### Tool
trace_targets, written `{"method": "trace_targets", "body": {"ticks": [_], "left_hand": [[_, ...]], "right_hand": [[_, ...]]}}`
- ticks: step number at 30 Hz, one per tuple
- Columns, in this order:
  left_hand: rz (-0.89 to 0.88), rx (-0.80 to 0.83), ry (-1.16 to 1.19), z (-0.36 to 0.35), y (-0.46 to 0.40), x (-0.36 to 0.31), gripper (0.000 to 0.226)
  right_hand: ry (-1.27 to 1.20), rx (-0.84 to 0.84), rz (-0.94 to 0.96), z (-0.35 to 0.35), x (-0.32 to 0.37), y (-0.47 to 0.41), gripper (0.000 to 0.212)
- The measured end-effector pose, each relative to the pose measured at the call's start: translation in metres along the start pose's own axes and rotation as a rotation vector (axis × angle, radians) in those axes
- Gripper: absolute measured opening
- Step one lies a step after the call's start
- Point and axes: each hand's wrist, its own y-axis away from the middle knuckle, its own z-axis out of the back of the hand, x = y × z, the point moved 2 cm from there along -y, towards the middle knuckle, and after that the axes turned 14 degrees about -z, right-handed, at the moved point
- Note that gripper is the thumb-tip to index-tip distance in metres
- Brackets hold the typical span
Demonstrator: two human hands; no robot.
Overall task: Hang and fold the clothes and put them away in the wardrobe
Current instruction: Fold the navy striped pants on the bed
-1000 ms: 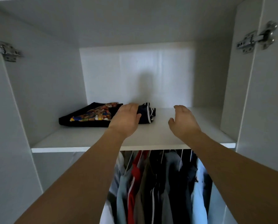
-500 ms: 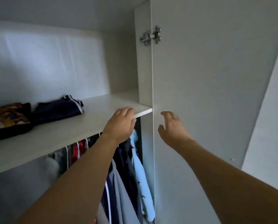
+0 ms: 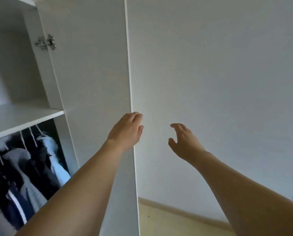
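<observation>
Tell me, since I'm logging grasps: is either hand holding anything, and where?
Nothing is held. The left hand reaches at the free edge of the wardrobe door; the right hand hangs open in the air.

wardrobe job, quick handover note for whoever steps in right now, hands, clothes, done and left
Left hand: holds nothing, fingers relaxed at the free edge of the open white wardrobe door; contact unclear.
Right hand: holds nothing, fingers loosely curled, in front of the plain white wall.
Clothes: dark, grey and light blue garments on hangers under the white wardrobe shelf; the visible part of the shelf is bare.
Done: these garments are hung.
Left: the door is open; likely shut it. No loose clothes in view, so check elsewhere.
</observation>
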Motion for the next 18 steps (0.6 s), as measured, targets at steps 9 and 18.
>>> {"method": "trace_targets", "body": {"ticks": [9, 18], "left_hand": [[-0.169, 0.051, 0.217, -0.07, -0.077, -0.223, 0.043], [-0.295, 0.262, 0.386, -0.172, -0.118, -0.388, 0.047]], "right_hand": [[0.14, -0.003, -0.31, 0.103, -0.216, 0.086, 0.056], [0.14, 0.046, -0.572, 0.146, -0.378, 0.164, 0.056]]}}
